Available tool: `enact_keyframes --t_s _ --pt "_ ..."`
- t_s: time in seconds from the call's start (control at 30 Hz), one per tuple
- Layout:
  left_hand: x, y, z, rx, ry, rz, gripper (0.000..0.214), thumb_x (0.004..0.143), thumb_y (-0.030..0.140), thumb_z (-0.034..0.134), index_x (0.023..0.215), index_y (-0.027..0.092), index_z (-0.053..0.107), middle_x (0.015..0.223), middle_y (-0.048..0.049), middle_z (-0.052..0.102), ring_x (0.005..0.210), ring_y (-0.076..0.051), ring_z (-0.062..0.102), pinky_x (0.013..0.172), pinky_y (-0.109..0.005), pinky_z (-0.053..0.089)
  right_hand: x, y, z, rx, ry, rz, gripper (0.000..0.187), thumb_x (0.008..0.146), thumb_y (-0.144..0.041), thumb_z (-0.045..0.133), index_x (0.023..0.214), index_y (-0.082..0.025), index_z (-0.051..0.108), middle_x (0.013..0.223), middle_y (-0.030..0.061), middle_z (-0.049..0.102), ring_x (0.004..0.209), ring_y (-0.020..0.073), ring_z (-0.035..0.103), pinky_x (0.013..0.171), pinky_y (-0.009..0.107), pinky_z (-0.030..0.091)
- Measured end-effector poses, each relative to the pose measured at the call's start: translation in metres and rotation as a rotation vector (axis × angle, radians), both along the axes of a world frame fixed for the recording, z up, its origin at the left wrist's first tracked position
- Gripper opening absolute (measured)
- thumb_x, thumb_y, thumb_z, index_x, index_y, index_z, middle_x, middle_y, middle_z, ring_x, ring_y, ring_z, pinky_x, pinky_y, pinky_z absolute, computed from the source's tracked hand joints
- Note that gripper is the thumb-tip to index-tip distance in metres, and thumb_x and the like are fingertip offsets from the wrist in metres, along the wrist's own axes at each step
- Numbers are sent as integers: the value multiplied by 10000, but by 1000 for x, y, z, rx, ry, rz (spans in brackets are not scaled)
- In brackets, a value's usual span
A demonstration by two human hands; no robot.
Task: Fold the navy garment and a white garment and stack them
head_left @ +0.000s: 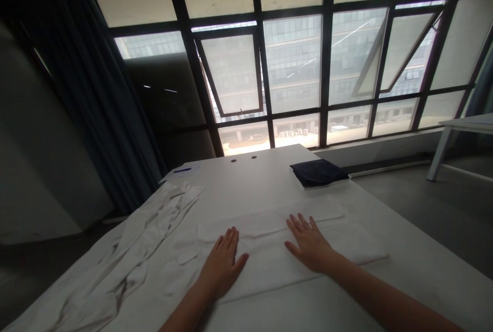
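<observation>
My left hand (224, 265) lies flat on a folded white garment (292, 255), fingers spread. My right hand (308, 243) presses on the same cloth a little farther along, also flat and holding nothing. The garment's folded layers form a long band across the white table (400, 265). To the left of my left hand, a crumpled white fabric (127, 250), possibly a sleeve or shirt body, spreads toward the table's left edge. It appears joined to the folded part, though I cannot tell for certain.
A folded dark navy garment (319, 173) rests on a white stack at the far end of the table. A blue pen (182, 170) lies on a white sheet (181, 173) at the far left. Beyond stand a large window (292, 65), a dark curtain (103, 101) and a small white table (462, 132).
</observation>
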State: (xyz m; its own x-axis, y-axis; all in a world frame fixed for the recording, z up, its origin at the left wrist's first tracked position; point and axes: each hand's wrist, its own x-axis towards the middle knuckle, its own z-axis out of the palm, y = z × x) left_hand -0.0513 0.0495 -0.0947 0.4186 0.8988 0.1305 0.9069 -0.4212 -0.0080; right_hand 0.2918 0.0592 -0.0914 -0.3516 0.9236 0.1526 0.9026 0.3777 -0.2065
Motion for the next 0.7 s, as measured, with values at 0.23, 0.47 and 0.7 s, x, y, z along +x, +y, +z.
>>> enact_keyframes --t_s 0.23,0.47,0.7 --pt "-58 -38 9 45 19 -141 732 1030 532 377 1599 239 22 1638 -69 165 1497 -264 240 1224 -446 226 121 2 -25 198 -119 -120 706 990 -613 256 1562 -204 311 1628 70 265 1518 283 148 1219 545 96" --pt "-57 -56 2 122 26 -55 690 1025 450 411 1603 213 118 1618 -90 238 1480 -292 283 1204 -476 276 137 -1 -30 369 -155 -349 596 937 -393 363 1458 -131 487 1551 153 414 1466 364 280 1174 642 132" --pt "42 -54 24 -65 -48 -158 739 1005 490 430 1599 156 144 1644 -105 91 1520 -294 123 1234 -490 188 -35 -25 7 196 10 102 577 961 -276 375 1533 -198 375 1618 75 304 1504 286 203 1215 528 155"
